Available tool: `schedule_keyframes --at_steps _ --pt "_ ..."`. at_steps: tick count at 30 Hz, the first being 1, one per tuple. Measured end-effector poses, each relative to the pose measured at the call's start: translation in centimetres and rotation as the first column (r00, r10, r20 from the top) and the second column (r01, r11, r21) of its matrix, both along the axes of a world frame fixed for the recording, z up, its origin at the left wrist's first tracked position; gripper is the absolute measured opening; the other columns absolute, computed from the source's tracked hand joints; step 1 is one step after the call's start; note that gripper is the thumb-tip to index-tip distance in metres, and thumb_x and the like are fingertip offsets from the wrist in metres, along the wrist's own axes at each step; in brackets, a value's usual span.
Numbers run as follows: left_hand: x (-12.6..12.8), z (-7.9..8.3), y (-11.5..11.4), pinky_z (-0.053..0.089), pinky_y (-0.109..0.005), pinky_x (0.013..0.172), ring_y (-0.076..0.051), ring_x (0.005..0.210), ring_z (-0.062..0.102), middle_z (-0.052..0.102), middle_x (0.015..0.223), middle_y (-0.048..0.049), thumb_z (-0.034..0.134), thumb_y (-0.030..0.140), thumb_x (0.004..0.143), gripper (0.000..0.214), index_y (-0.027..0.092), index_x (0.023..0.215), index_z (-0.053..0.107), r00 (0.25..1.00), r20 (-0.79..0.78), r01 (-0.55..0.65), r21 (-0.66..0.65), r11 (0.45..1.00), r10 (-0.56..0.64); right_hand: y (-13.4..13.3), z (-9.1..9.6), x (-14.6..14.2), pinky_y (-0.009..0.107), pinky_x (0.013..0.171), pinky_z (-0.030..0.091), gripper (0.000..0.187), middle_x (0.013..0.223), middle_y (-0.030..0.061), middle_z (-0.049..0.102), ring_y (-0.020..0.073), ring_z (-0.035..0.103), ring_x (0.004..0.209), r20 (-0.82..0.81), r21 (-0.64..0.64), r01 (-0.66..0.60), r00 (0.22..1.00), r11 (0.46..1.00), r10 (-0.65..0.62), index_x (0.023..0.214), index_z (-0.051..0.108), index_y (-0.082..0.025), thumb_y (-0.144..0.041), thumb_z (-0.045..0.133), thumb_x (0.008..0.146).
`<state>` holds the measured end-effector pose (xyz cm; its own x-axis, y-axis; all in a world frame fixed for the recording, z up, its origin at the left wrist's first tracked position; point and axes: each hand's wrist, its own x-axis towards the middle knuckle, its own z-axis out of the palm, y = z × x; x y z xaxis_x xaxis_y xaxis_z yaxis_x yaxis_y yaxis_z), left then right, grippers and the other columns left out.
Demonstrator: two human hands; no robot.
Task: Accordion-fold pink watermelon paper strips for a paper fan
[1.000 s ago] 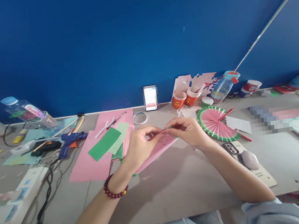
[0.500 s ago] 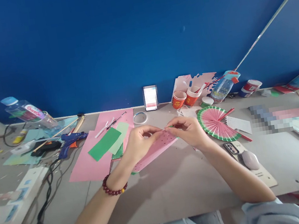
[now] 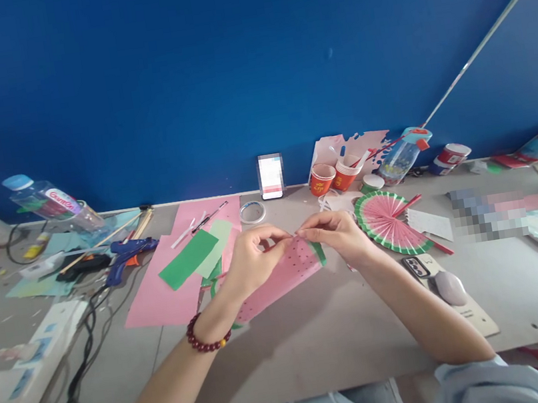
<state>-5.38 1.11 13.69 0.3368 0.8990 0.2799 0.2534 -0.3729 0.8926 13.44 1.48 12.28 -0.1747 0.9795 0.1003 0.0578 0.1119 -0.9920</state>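
Over the middle of the desk, a pink sheet of paper (image 3: 281, 279) with dark seed-like dots and green strips at its ends slants down to the left. My left hand (image 3: 259, 255) pinches its upper edge between thumb and fingers. At the same edge, close to the left fingertips, my right hand (image 3: 335, 235) is closed in a pinch. The fingertips hide exactly how the paper edge lies between them. To the right of my right hand lies a folded watermelon paper fan (image 3: 388, 221) with red sticks.
Green paper (image 3: 188, 259) lies on pink sheets (image 3: 149, 293) at left, near a blue glue gun (image 3: 128, 256) and a power strip (image 3: 45, 363). Behind are a tape roll (image 3: 253, 212), a phone (image 3: 271, 177) and paper cups (image 3: 322, 180). A mouse (image 3: 450, 289) sits at right.
The dotted paper has swung open and lower, showing more of its surface and the green strip at its right end. My hands have stayed nearly in place, fingertips still together.
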Motion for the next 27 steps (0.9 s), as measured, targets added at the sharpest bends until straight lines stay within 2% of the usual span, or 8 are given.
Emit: schedule_keyframes --at_steps 7,11,14,20,27 --pt "0.0 0.2 -0.4 0.048 -0.023 0.064 -0.013 0.073 0.062 0.070 0.080 -0.0008 0.059 0.017 0.082 0.011 0.019 0.082 0.069 0.999 -0.033 -0.014 -0.028 1.000 0.013 0.1 -0.1 0.0 0.027 0.064 0.052 0.020 0.073 0.0038 0.072 0.0156 0.065 0.068 0.012 0.007 0.017 1.000 1.000 -0.017 0.073 0.074 -0.019 -0.038 0.077 0.068" --pt "0.1 0.1 -0.3 0.047 -0.023 0.061 -0.012 0.067 0.059 0.068 0.074 -0.0002 0.058 0.015 0.083 0.013 0.018 0.076 0.068 0.998 -0.057 -0.032 0.040 0.999 0.034 -0.2 0.0 -0.2 0.027 0.065 0.052 0.021 0.075 0.0040 0.072 0.0160 0.065 0.069 0.044 0.002 0.011 0.999 1.000 -0.011 0.075 0.075 -0.019 -0.038 0.077 0.067" --pt "0.0 0.1 -0.3 0.048 -0.024 0.064 -0.013 0.070 0.060 0.068 0.076 -0.0004 0.057 0.013 0.082 0.014 0.018 0.074 0.068 0.996 -0.077 -0.036 0.104 0.994 0.044 -0.2 0.0 -0.3 0.027 0.064 0.051 0.022 0.076 0.0045 0.072 0.0163 0.065 0.069 0.059 -0.003 0.010 0.998 1.000 -0.010 0.075 0.075 -0.019 -0.040 0.076 0.068" --pt "-0.6 0.7 -0.2 0.052 -0.025 0.072 -0.015 0.082 0.064 0.072 0.090 -0.0007 0.061 0.025 0.084 0.011 0.023 0.087 0.071 0.991 -0.125 -0.030 0.111 0.993 0.044 0.2 0.1 0.1 0.026 0.063 0.051 0.020 0.076 0.0037 0.072 0.0156 0.064 0.069 0.027 0.011 0.045 0.999 0.999 -0.045 0.074 0.074 -0.020 -0.039 0.077 0.067" --pt "-1.2 0.4 0.3 0.054 -0.025 0.069 -0.015 0.080 0.066 0.073 0.087 -0.0001 0.064 0.029 0.082 0.010 0.024 0.084 0.072 0.987 -0.138 -0.071 0.102 0.992 0.084 0.3 0.4 0.3 0.025 0.060 0.050 0.022 0.073 0.0035 0.071 0.0150 0.063 0.068 0.028 0.038 0.092 0.995 0.995 -0.093 0.072 0.073 -0.019 -0.039 0.079 0.065"
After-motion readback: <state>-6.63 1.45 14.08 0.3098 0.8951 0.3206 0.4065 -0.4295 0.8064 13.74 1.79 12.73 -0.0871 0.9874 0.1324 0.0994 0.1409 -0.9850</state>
